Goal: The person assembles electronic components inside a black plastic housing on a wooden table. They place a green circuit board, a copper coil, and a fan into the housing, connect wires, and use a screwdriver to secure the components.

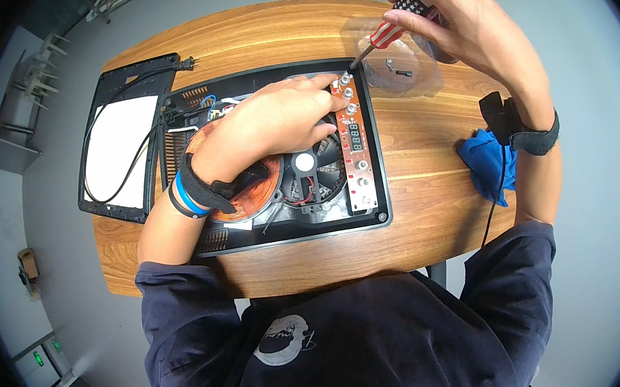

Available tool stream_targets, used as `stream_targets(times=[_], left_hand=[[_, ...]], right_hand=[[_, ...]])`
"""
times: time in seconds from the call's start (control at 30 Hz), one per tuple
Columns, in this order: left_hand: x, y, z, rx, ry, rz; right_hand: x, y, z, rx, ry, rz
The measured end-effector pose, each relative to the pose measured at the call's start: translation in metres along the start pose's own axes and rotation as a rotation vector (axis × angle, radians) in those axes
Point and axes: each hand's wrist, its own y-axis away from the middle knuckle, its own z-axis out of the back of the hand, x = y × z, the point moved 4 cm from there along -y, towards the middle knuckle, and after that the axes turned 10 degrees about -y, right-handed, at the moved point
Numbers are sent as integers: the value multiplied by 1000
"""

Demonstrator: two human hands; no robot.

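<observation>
right hand (461,22) fingers closed round red-striped screwdriver (387,32), tip at brown control board (357,142) top | left hand (279,121) flat, fingers spread, pressing opened black cooker base (379,199) | wooden table (431,152), bare edge right

Bare wooden tabletop (427,204) lies open right of the opened black cooker base (284,154) — only a crumpled blue cloth (486,165) and a clear plastic dish (399,65) interrupt it.

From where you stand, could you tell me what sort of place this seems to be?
Probably a small repair or electronics workbench: an opened induction cooker lies on a wooden table, its removed top panel beside it, and the right hand holds a screwdriver at the circuit board.
</observation>
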Motion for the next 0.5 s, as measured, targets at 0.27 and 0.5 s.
stream_targets(times=[0.27, 0.5], left_hand=[[-2, 0, 5, 25, 16, 4], [3, -1, 1, -21, 3, -43]], right_hand=[[-5, 10, -2, -74, 30, -2], [-43, 46, -45, -188, 28, -294]])
